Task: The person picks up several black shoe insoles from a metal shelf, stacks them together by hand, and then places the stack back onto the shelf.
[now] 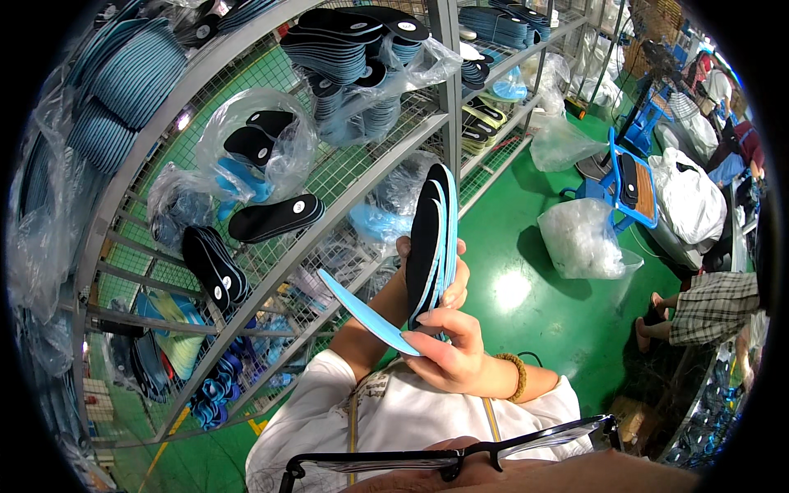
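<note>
A small stack of insoles [427, 238], black on top with light blue undersides, stands upright before my chest. My left hand [457, 287] is closed round it, the thumb showing on one side and fingers on the other. Part of this hand is hidden behind the stack. My right hand [448, 353], with a woven band at the wrist, pinches a single insole [366, 312] near one end. That insole slants up to the left, its blue side showing. The fingertips of my right hand also touch the stack's lower end.
At the left is a grey metal rack [362, 168] with wire-mesh shelves. It bears stacked insoles [333, 49], loose insoles [277, 218] and clear plastic bags [259, 140]. On the green floor [493, 222] at right stand a blue chair [637, 177] and a stuffed bag [583, 238]. A person in checked clothing [715, 308] is near.
</note>
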Tool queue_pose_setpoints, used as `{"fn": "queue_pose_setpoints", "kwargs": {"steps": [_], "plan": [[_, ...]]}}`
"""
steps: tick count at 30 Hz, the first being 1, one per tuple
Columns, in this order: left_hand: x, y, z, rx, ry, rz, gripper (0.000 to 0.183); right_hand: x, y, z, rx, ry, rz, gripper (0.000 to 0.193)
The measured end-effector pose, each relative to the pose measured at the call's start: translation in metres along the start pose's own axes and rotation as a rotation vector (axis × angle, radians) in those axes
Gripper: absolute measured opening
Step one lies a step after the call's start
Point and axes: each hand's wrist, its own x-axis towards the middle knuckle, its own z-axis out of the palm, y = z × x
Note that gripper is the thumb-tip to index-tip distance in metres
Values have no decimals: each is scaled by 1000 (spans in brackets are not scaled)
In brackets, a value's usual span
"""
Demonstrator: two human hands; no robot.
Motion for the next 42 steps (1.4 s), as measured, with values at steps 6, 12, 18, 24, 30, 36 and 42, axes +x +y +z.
{"fn": "queue_pose_setpoints", "kwargs": {"steps": [6, 12, 18, 24, 30, 36, 42], "plan": [[-1, -2, 0, -48, 18, 7, 36, 0, 0, -1, 0, -12, 0, 34], [-17, -15, -11, -27, -14, 106, 71, -2, -2, 1, 13, -5, -8, 34], [-15, -10, -7, 12, 22, 97, 76, 0, -2, 1, 16, -10, 7, 34], [-24, -10, 50, 215, 586, 284, 58, 4, 4, -5, -55, 129, 185, 35], [-57, -14, 116, 670, 1342, 605, 37, -8, 42, 15, 401, 106, 561, 27], [-66, -40, 166, 836, 1481, 825, 38, -14, 51, 68, 872, 10, 526, 31], [-96, -62, 214, 774, 1423, 929, 42, -13, 35, 119, 1253, -99, 757, 33]]}}
